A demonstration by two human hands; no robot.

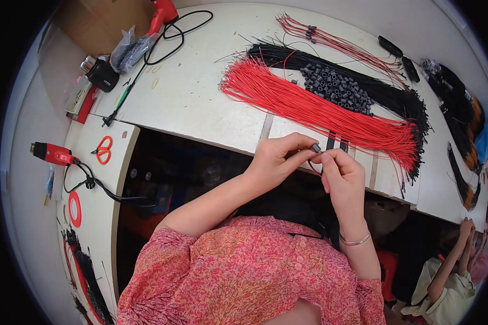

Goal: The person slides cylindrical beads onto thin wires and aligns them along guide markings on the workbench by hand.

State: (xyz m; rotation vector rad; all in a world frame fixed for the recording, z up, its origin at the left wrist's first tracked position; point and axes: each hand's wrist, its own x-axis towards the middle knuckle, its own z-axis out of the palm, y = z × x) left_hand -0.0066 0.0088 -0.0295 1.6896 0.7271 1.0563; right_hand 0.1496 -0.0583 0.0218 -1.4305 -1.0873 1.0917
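Observation:
My left hand [279,160] pinches a small dark grey cylindrical piece [315,148] between thumb and fingertips, over the table's front edge. Close beside it, my right hand [344,176] has its thumb and index finger pressed together at the end of a thin red wire [312,167], just below the grey piece. Beyond both hands lies a long bundle of red wires [314,105]. A heap of dark grey cylindrical pieces [336,86] sits between it and a bundle of black wires [385,95].
Orange-handled scissors [104,150], a red heat gun [53,154] and a roll of red tape [75,209] are at the left. A black bottle [101,75] stands at the back left. Another person's arms [453,254] show at the lower right.

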